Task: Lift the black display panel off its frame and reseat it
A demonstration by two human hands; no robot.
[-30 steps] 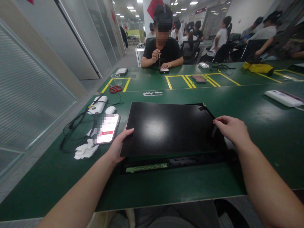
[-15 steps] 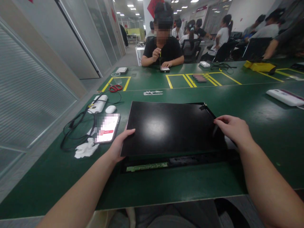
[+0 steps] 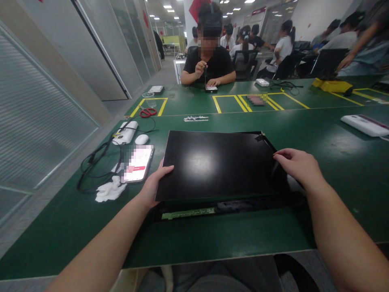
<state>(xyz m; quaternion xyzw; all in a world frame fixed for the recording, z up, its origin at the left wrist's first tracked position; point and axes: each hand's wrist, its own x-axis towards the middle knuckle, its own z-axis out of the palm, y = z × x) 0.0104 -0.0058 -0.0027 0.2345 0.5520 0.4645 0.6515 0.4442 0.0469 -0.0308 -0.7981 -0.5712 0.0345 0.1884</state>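
On the green counter (image 3: 304, 134) right in front of the person sits a big black display panel (image 3: 217, 164), glossy face up, lying a bit skewed over its dark back housing (image 3: 291, 198), with a strip of green circuit board (image 3: 187, 213) peeking out along the near edge. Both hands are set wide apart: left hand (image 3: 154, 182) clamped on the near-left edge, thumb on top, right hand (image 3: 299, 166) resting fingertips on the right edge. My guess is it's thin, stiff-ish but bendy, light, and easy to crack or smudge. I'd hold it by opposite edges only, never press the glossy face, and keep clear of that board. Phone (image 3: 136, 164) and crumpled tissue (image 3: 109, 191) sit just left.
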